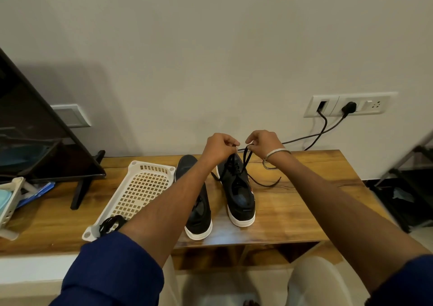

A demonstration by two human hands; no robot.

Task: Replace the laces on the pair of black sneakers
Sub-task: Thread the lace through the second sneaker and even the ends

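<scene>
Two black sneakers with white soles stand side by side on the wooden table (293, 202), toes toward me. Over the heel end of the right sneaker (239, 193), my left hand (219, 147) and my right hand (263, 141) each pinch a strand of its black lace (246, 158), lifted up from the eyelets. A loose lace end (267, 184) trails on the table right of that shoe. My left forearm hides part of the left sneaker (198, 214). A bundle of black laces (110, 225) lies in the near corner of the white basket.
A white perforated basket (138, 188) lies left of the shoes. A dark screen on a stand (35, 130) fills the far left, with another white tray (9, 202) below it. Wall sockets (346, 105) with black cables hang behind. A dark rack (407, 176) stands to the right.
</scene>
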